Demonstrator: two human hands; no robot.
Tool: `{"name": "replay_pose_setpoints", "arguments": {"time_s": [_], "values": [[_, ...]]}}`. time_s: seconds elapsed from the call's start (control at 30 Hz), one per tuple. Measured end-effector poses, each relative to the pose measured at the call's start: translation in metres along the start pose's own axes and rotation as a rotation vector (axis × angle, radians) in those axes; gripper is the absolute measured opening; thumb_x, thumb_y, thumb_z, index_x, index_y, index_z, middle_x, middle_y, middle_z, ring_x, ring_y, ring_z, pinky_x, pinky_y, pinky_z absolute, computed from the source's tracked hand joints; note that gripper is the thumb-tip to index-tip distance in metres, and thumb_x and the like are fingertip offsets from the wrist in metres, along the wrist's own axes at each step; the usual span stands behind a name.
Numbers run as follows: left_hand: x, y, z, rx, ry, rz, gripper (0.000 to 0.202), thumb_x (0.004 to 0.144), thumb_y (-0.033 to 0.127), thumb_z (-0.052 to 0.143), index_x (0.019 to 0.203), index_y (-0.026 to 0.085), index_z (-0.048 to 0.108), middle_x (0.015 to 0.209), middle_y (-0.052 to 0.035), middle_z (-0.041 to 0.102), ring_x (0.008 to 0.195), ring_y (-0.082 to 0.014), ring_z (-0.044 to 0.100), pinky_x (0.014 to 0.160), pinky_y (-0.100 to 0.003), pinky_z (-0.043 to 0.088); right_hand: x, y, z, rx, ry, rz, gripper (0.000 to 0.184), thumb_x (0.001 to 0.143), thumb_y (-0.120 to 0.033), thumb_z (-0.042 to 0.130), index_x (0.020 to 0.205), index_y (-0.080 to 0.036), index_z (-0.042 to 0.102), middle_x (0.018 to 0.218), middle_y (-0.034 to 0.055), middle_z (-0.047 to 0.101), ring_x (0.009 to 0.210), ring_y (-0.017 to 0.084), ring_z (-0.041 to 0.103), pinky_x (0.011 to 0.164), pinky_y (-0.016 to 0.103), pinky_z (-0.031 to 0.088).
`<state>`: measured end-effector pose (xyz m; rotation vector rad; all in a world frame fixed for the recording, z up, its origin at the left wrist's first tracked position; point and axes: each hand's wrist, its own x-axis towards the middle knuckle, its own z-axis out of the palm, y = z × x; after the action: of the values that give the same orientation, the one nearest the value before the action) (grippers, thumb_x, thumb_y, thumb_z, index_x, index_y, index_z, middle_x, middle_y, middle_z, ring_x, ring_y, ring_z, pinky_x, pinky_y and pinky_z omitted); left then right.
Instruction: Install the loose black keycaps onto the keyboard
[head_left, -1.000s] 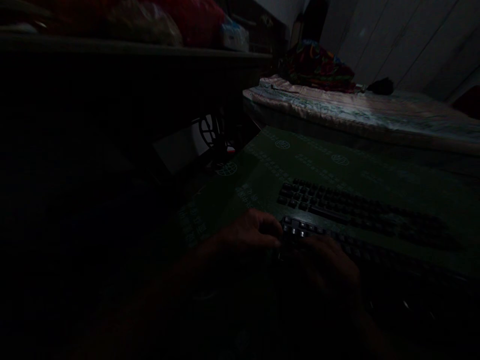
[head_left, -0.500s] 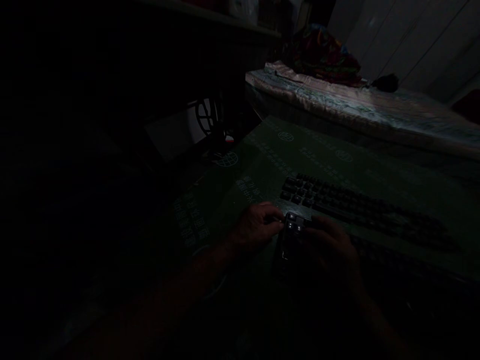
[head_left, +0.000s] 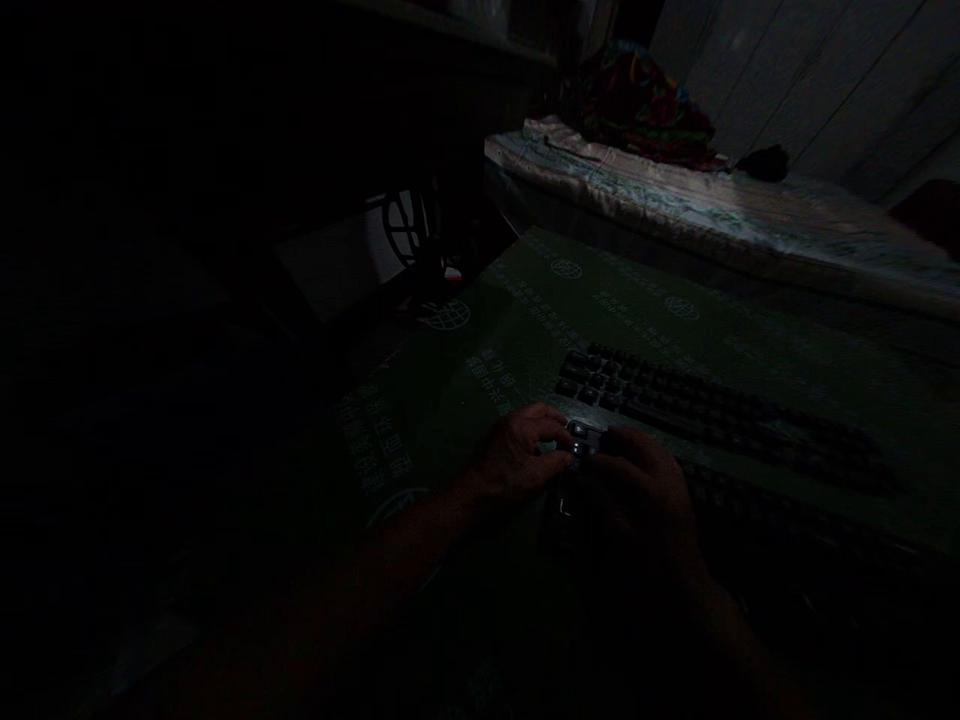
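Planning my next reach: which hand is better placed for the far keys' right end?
Likely the right hand: it is nearer that end of the far keys, while the left hand sits farther left.

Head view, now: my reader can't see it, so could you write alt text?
Left hand and right hand close together at one end of a dark keyboard, near rows of black keys on a green printed sheet, very dimly lit.

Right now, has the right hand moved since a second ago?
Yes: the right hand has shifted leftward, judged against the farther rows of black keys.
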<state>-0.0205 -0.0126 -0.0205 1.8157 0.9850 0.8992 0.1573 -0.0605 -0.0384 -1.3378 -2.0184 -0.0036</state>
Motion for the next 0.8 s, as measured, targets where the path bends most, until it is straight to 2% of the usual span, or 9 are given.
{"name": "replay_pose_setpoints", "arguments": {"time_s": [0.2,0.47,0.6,0.8], "values": [[0.0008,-0.0008,0.0011,-0.008,-0.004,-0.023,0.006,0.07,0.012,0.063,0.07,0.016,0.067,0.096,-0.0036,0.059,0.088,-0.0156,0.059,0.077,-0.027,0.047,0.002,-0.0055,-0.0031,-0.002,-0.022,0.02,0.016,0.083,-0.027,0.055,0.077,-0.02,0.068,0.082,0.006,0.058,0.075,0.018,0.053,0.065,0.034,0.044],[0.0027,0.0014,0.0007,0.016,-0.014,-0.046,0.005,0.07,0.013,0.064,0.067,0.016,0.066,0.095,-0.004,0.06,0.088,-0.0163,0.059,0.079,-0.029,0.047,0.0027,-0.0077,-0.0016,0.027,0.014,0.056,0.015,0.082,-0.025,0.054,0.076,-0.021,0.067,0.086,0.0066,0.059,0.078,0.019,0.053,0.067,0.035,0.044],[0.0025,-0.0002,0.0013,0.032,0.001,-0.04,0.006,0.07,0.014,0.064,0.064,0.015,0.065,0.097,-0.004,0.06,0.089,-0.0163,0.06,0.081,-0.03,0.047,0.002,-0.0089,-0.001,0.082,-0.009,0.126,0.014,0.083,-0.025,0.052,0.08,-0.024,0.066,0.085,0.0046,0.059,0.077,0.019,0.054,0.066,0.033,0.045],[0.0009,-0.0008,0.0019,0.054,-0.001,-0.043,0.01,0.07,0.016,0.065,0.061,0.016,0.062,0.102,-0.0043,0.06,0.092,-0.017,0.059,0.083,-0.03,0.046,0.0045,-0.0098,-0.0024,0.094,-0.051,0.122,0.015,0.082,-0.025,0.053,0.072,-0.023,0.065,0.077,0.0034,0.057,0.072,0.018,0.053,0.062,0.031,0.043]]}}
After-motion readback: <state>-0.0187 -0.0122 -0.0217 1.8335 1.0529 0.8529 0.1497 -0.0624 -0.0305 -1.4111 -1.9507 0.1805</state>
